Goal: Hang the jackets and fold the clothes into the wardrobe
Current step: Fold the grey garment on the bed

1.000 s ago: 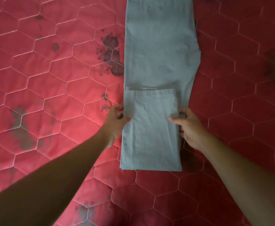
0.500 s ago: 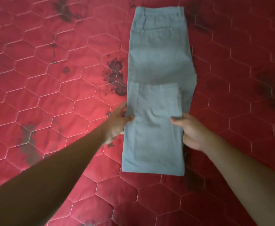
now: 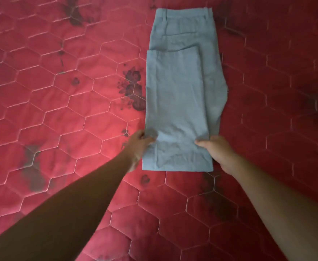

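Trousers [image 3: 175, 102] folded, flat on quilt [image 3: 60, 110], lying between and beyond the hands; left hand [image 3: 139, 146] pinches their left edge, right hand [image 3: 218, 153] pinches the right edge, thumbs on top.

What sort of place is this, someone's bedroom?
Probably a bedroom. The red quilt with hexagon stitching and flower prints looks like a bed cover. Grey trousers lie on it, half folded, held by the left hand and right hand.

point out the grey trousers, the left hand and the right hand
grey trousers [image 3: 175, 95], head view, on the folded-over top layer
left hand [image 3: 138, 146], head view, on the back of the hand
right hand [image 3: 218, 153], head view, on the back of the hand
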The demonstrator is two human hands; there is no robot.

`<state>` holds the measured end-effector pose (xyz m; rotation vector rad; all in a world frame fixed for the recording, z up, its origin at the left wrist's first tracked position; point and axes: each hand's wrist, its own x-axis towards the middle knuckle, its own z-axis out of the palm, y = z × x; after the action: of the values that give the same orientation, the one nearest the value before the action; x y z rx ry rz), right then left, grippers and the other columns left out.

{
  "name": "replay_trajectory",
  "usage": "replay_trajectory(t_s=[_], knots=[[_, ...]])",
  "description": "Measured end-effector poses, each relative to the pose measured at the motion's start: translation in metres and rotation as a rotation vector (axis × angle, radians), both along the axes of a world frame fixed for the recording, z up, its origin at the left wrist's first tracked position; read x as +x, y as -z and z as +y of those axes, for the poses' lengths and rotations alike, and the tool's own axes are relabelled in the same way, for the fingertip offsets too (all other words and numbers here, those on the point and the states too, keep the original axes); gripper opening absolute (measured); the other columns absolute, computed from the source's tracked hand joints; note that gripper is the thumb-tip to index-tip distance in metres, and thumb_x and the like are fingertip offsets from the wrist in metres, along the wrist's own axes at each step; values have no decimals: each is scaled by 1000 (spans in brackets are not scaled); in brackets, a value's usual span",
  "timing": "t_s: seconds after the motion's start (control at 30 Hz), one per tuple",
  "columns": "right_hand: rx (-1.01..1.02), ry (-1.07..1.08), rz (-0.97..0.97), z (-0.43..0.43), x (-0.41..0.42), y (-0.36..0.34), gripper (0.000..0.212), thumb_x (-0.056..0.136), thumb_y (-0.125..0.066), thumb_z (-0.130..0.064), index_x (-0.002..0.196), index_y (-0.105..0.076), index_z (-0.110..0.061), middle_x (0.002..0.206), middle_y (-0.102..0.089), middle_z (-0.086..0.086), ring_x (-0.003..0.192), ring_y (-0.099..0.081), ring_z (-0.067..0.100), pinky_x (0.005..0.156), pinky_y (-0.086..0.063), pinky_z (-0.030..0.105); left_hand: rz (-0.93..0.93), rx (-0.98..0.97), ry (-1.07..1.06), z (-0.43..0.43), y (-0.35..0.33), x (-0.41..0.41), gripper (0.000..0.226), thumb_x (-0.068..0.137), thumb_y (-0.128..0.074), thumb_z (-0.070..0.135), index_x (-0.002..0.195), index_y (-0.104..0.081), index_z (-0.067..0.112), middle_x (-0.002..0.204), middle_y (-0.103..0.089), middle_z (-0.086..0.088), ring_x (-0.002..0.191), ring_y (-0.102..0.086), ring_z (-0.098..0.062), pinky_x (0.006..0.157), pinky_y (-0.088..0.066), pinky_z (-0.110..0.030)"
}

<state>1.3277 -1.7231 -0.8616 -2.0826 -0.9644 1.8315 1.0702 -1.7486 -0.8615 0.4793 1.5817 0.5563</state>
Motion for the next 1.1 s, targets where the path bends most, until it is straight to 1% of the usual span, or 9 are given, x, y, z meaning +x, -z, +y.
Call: replay_trajectory(t_s=[0.1, 0.23, 0.37, 0.5, 0.67, 0.8, 0.9, 1.0, 1.1], knots=[[-148, -8, 129, -16, 12, 3, 30, 87, -75, -25, 116, -71, -19, 108, -78, -2, 102, -72, 21, 91, -56, 44, -85, -68, 16, -22, 1, -4, 31, 94, -64, 10, 125, -63, 14, 115, -75, -5, 108, -71, -28, 97, -55, -49], [-225, 46, 270, -34, 26, 1, 28, 96, -64, -7, 122, -66, -15, 113, -77, 5, 105, -73, 24, 91, -57, 44, -112, -111, 120, -37, -4, -5, 31, 101, -55, 9, 128, -62, 21, 117, -74, 2, 107, -72, -21, 96, -56, -46], [-228, 65, 248, -62, 23, 1, 29, 98, -59, -2, 125, -63, -12, 118, -73, 7, 110, -70, 25, 89, -57, 41, -18, -126, 151, -61, -4, 0, 26, 102, -53, 14, 122, -65, 27, 116, -75, 1, 108, -71, -25, 96, -55, -55], [-244, 100, 244, -95, 20, -5, 23, 99, -58, 0, 116, -64, -15, 114, -73, 6, 105, -70, 22, 84, -57, 36, -4, -108, 94, -92, -7, 6, 22, 102, -54, 15, 116, -69, 24, 111, -76, 4, 104, -73, -20, 97, -56, -51], [-280, 121, 245, -144, 22, -3, 24, 98, -57, 1, 112, -67, -16, 110, -75, 5, 100, -72, 19, 76, -58, 32, 9, -167, 46, -142, -7, 7, 30, 105, -50, 38, 116, -70, 19, 110, -76, 1, 102, -74, -23, 93, -58, -50], [-312, 137, 226, -186, 21, 2, 26, 98, -57, 2, 115, -67, -16, 113, -74, 7, 106, -70, 23, 82, -57, 35, -18, -245, 11, -179, -8, 6, 32, 106, -45, 31, 116, -70, 14, 111, -76, -4, 102, -74, -26, 93, -58, -48], [-353, 153, 212, -221, 22, 5, 29, 96, -59, 3, 116, -67, -17, 114, -74, 7, 107, -70, 25, 90, -57, 41, -38, -321, 8, -208, -9, 5, 32, 105, -44, 26, 114, -70, 11, 108, -77, -8, 96, -74, -27, 85, -60, -45], [-405, 151, 187, -256, 24, 6, 30, 94, -59, 5, 113, -69, -16, 108, -76, 7, 103, -71, 26, 89, -57, 42, -59, -408, 36, -240, -13, 5, 32, 104, -44, 28, 117, -68, 11, 108, -77, -8, 98, -74, -29, 84, -59, -45], [-438, 110, 142, -282, 21, 6, 30, 91, -64, -1, 115, -70, -18, 110, -76, 5, 105, -71, 28, 98, -55, 53, -95, -418, 40, -261, -17, 5, 35, 105, -49, 39, 118, -68, 14, 112, -76, -6, 102, -74, -27, 91, -58, -48]])
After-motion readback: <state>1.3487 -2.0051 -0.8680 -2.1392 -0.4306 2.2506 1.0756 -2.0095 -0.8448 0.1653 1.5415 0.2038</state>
